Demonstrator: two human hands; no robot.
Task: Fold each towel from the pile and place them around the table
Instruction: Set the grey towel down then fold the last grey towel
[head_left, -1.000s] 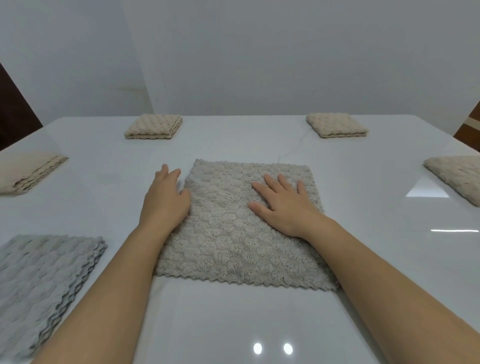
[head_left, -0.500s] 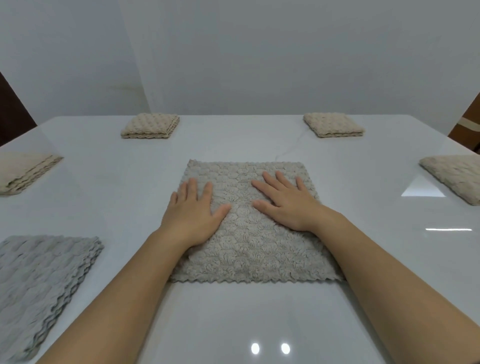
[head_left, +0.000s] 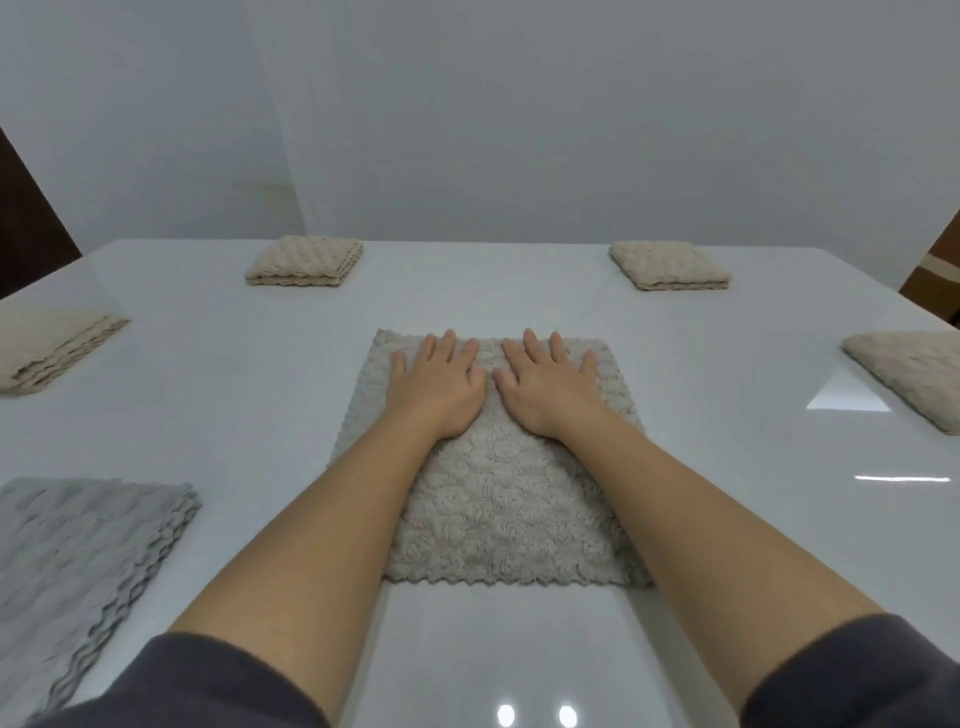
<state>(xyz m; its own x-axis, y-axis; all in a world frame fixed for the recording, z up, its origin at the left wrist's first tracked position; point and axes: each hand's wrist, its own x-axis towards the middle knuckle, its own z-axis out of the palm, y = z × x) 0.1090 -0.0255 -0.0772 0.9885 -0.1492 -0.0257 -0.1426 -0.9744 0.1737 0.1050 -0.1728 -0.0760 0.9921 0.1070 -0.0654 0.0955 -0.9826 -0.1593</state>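
A beige textured towel (head_left: 498, 499) lies flat in the middle of the white table (head_left: 218, 395). My left hand (head_left: 436, 387) and my right hand (head_left: 545, 387) press side by side on its far half, palms down, fingers straight and reaching its far edge. A pile of grey towels (head_left: 78, 561) lies at the near left.
Folded beige towels sit around the table: one at far left (head_left: 306, 269), one at far right (head_left: 670, 265), one at the left edge (head_left: 47, 348), one at the right edge (head_left: 914, 376). A pale wall stands behind the table.
My left hand came from the towel's left edge onto the towel. Both hands then slid forward together to its far half, and the towel now lies square.
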